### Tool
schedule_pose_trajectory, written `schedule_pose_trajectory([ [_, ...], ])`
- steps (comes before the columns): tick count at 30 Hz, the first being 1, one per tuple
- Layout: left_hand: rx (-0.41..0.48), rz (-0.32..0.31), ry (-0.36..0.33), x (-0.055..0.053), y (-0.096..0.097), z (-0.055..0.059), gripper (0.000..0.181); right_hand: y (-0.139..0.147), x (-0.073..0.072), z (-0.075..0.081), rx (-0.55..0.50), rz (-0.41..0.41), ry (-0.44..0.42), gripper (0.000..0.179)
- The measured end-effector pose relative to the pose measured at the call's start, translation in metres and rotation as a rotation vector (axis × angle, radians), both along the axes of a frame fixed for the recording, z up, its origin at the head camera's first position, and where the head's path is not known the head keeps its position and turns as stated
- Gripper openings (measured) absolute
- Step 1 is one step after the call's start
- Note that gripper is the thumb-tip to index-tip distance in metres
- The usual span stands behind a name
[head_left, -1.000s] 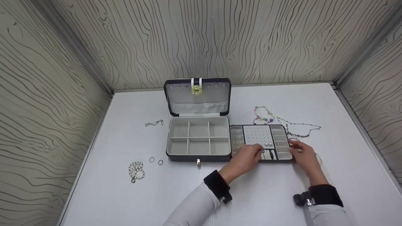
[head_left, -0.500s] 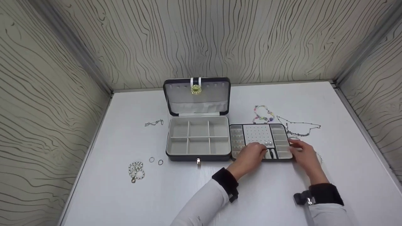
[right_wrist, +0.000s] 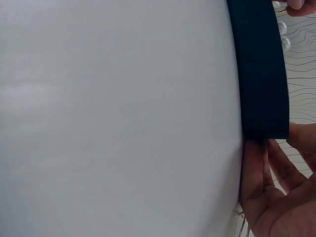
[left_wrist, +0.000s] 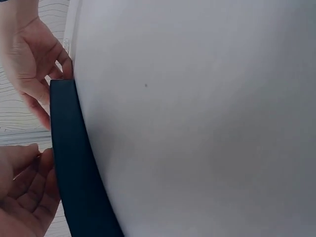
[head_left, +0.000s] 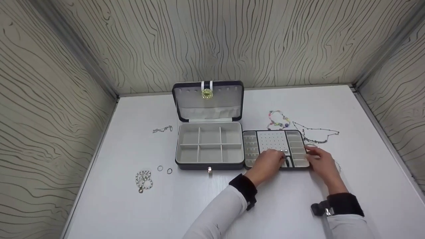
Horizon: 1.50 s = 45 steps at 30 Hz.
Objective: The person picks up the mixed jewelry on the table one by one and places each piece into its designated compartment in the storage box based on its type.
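Rightward moved the left grip [head_left: 267, 163], pinching a thin golden ring [right_wrist: 282, 10], while the right grip [head_left: 321, 164] holds the dark-rimmed rectangular tray [head_left: 272, 139].

Booth-like enclosure with wood-grain-patterned wall panels [head_left: 212, 43], metal corner trim [head_left: 75, 49], white tabletop [head_left: 132, 215].

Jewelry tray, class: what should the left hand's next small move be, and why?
Probably press the gold-coloured piece, perhaps a ring, gently down between the ring rolls: the left hand seems to pinch it at that section, while the right hand holds the right end of the jewelry tray, which should steady it.
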State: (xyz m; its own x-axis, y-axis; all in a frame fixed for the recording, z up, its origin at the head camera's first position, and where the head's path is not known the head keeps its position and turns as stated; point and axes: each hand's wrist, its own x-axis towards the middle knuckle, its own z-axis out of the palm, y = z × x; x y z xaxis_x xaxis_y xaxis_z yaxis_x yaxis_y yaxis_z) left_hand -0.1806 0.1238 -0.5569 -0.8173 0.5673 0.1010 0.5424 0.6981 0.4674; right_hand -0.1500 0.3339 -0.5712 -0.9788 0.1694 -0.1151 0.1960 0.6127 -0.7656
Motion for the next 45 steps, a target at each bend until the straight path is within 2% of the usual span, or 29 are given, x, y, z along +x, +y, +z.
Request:
schedule_pose_trajectory([
  [3, 0.053, 0.016, -0.04, -0.002, 0.001, -0.002, 0.013, 0.0, 0.0, 0.0, -0.004, -0.004, -0.005, 0.041],
  [7, 0.138, 0.067, -0.113, -0.004, 0.003, -0.005, 0.009, 0.0, 0.0, 0.0, -0.004, -0.004, -0.003, 0.041],
  [11, 0.145, 0.084, -0.136, -0.004, 0.005, -0.005, 0.009, 0.0, 0.0, 0.0, 0.0, -0.003, 0.005, 0.041],
  [19, 0.048, 0.035, -0.075, -0.001, 0.005, -0.004, 0.01, 0.0, -0.001, 0.0, 0.005, -0.001, -0.002, 0.041],
  [25, 0.035, 0.0, -0.05, 0.001, 0.003, -0.003, 0.015, 0.001, 0.0, 0.0, 0.001, -0.005, -0.007, 0.041],
  [37, -0.039, 0.065, 0.02, 0.002, 0.009, -0.009, 0.017, -0.001, 0.0, -0.001, -0.011, -0.009, -0.006, 0.041],
  [45, -0.103, 0.035, 0.056, 0.007, 0.007, -0.007, 0.018, 0.0, 0.0, 0.0, 0.011, -0.004, 0.018, 0.04],
])
